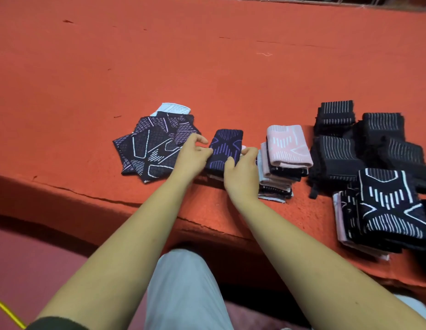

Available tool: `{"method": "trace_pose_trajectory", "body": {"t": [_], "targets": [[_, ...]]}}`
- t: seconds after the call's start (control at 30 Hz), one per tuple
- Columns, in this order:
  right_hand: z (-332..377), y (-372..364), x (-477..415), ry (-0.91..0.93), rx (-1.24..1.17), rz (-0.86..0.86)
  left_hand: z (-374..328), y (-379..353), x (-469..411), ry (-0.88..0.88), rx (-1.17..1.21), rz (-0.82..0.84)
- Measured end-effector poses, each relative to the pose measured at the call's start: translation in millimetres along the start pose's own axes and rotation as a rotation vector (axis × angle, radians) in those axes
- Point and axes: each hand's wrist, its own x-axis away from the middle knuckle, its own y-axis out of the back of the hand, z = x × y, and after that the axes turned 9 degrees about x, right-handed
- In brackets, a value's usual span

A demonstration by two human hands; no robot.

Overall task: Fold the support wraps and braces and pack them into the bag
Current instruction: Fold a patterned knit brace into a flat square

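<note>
A folded dark purple brace (225,146) lies on top of a short stack near the table's front edge. My right hand (240,173) grips its near right side, thumb on top and fingers curled round the edge. My left hand (191,153) touches its left edge with loosely bent fingers. Left of it lies a fanned pile of unfolded dark patterned braces (147,148) with a white one (173,108) underneath at the back. No bag is in view.
A stack topped by a pink folded brace (288,146) stands right of my hands. Further right are black striped wraps (364,141) and a stack of black-and-white braces (388,208). The orange table (207,55) stretches far back. My knee (183,289) is below.
</note>
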Motion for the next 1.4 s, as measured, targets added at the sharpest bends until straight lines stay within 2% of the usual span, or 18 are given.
{"method": "trace_pose_trajectory", "body": {"t": [0.1,0.33,0.47,0.57,0.7,0.8,0.87,1.0,1.1,1.17,1.23,1.3,1.4], "targets": [[-5.1,-8.5,-1.3,0.009,0.185,-0.01,16.6,-5.4,-5.6,0.008,-0.125,0.006],[-9.2,-16.8,8.6,0.128,0.546,-0.05,22.8,-10.6,0.1,-0.077,-0.256,-0.003],[-3.0,-8.9,8.7,0.268,0.501,-0.129,11.8,5.9,3.9,-0.067,-0.258,0.083],[4.8,-5.7,10.0,0.437,0.367,-0.13,1.9,35.6,12.5,-0.161,-0.208,0.069],[13.4,-12.9,16.8,0.57,0.314,0.078,15.2,89.6,27.7,-0.318,-0.56,-0.122],[21.5,-23.9,26.1,0.596,0.305,0.28,44.1,118.3,32.7,-0.222,-0.852,-0.154],[25.6,-32.1,31.3,0.594,0.29,0.343,58.6,126.8,35.5,-0.229,-0.89,-0.133],[28.3,-41.3,37.3,0.587,0.281,0.389,53.3,135.0,29.6,-0.44,-0.818,-0.179],[29.8,-39.4,36.7,0.489,0.139,0.338,32.7,136.5,32.2,-0.547,-0.521,-0.115],[33.7,-33.5,36.6,0.434,-0.031,0.271,17.6,134.9,44.0,-0.529,-0.286,-0.102],[40.5,-21.5,36.8,0.353,-0.243,0.293,9.6,133.4,56.1,-0.475,-0.125,-0.094],[45.7,-10.7,36.9,0.329,-0.394,0.369,7.8,133.0,65.6,-0.413,-0.049,-0.058],[46.9,0.1,39.4,0.363,-0.447,0.465,12.6,131.7,75.4,-0.356,-0.046,-0.008]]}}
